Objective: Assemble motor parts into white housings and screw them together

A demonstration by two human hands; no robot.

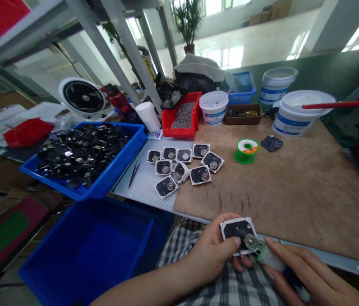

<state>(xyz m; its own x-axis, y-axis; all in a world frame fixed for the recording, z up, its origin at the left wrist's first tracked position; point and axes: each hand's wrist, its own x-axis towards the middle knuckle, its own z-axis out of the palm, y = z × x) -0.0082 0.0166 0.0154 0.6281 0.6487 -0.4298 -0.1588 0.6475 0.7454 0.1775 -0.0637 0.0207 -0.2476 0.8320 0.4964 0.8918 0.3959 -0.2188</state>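
While blue tray (pixel 115 165) holds dark parts (pixel 82 151), red bin (pixel 179 132) grey bits (pixel 183 115), we log left hand (pixel 214 246) clamped on white-rimmed unit (pixel 235 230) above lap (pixel 246 289), right hand (pixel 313 272) closed round green-ended tool (pixel 274 260) beside it.

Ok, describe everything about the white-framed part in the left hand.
The white-framed part has a plastic-looking rim with corner lugs, a dark panel and a shiny round disc. It is held face up over the lap by the left hand, thumb on it. At its lower right, the right hand holds a tool; contact unclear.
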